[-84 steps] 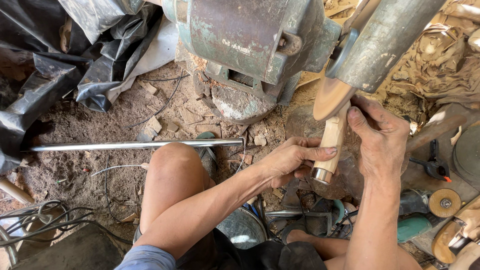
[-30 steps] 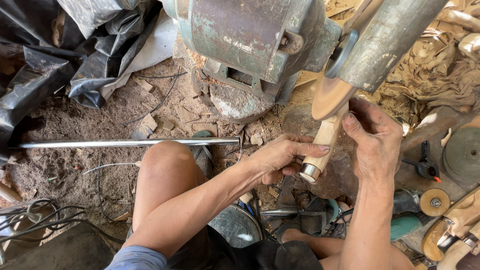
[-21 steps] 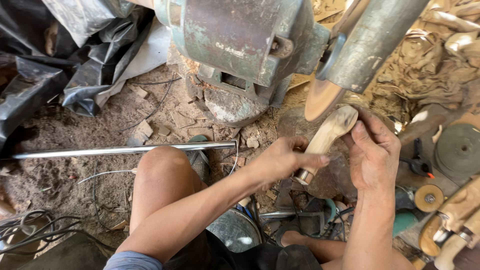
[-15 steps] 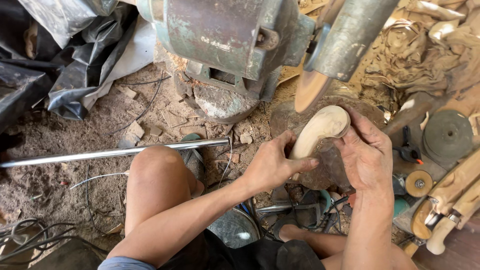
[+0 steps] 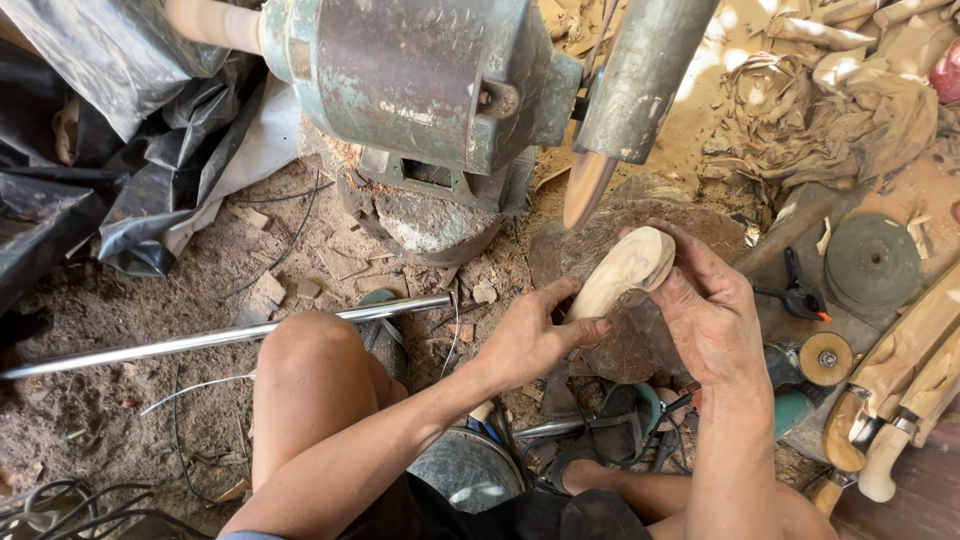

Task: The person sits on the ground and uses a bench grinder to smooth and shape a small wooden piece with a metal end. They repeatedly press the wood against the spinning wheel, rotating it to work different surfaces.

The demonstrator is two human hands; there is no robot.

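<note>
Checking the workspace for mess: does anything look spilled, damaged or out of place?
Wood chips and sawdust litter the dirt beside the green motor, and a metal rod lies loose across the ground. The wooden handle in both hands looks undamaged.

The wooden piece (image 5: 625,272) I held was pale cream. The motor housing (image 5: 410,75) was worn green, the plastic sheet (image 5: 90,130) black, the rod (image 5: 220,338) shiny silver.

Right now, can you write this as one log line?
left hand: holds wooden piece | right hand: holds its rounded end | sanding disc: just above, apart
</note>
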